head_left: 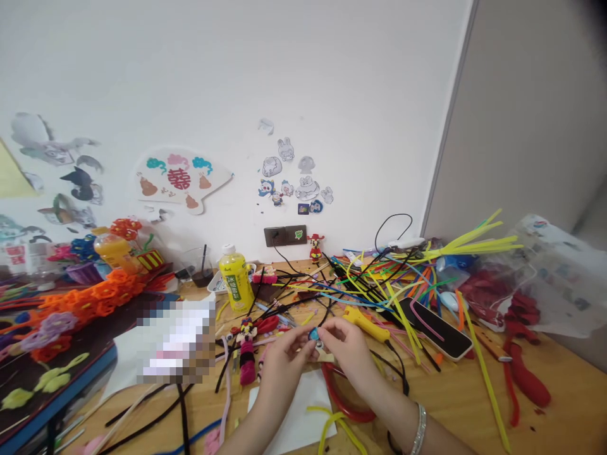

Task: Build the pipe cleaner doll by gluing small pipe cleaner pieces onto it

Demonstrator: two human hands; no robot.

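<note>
Both hands meet above the middle of the wooden table (564, 404). Between their fingertips is a small blue piece (313, 335). My left hand (287, 354) pinches it from the left, and my right hand (344, 347) closes on its right side; a bracelet circles the right wrist. Under the hands lie a white sheet (303, 395) and a red ring-shaped object (351, 411). A small pipe-cleaner figure (246, 354) rests left of my left hand. Just beyond my right hand is a yellow glue gun (365, 323).
A yellow bottle (237, 278) stands at the back beside a cup of dark drink (202, 272). Coloured pipe cleaners (393, 284) and a phone (436, 328) lie at the right. Orange pipe-cleaner flowers (99, 297) fill the left. Plastic bags (559, 272) lie far right.
</note>
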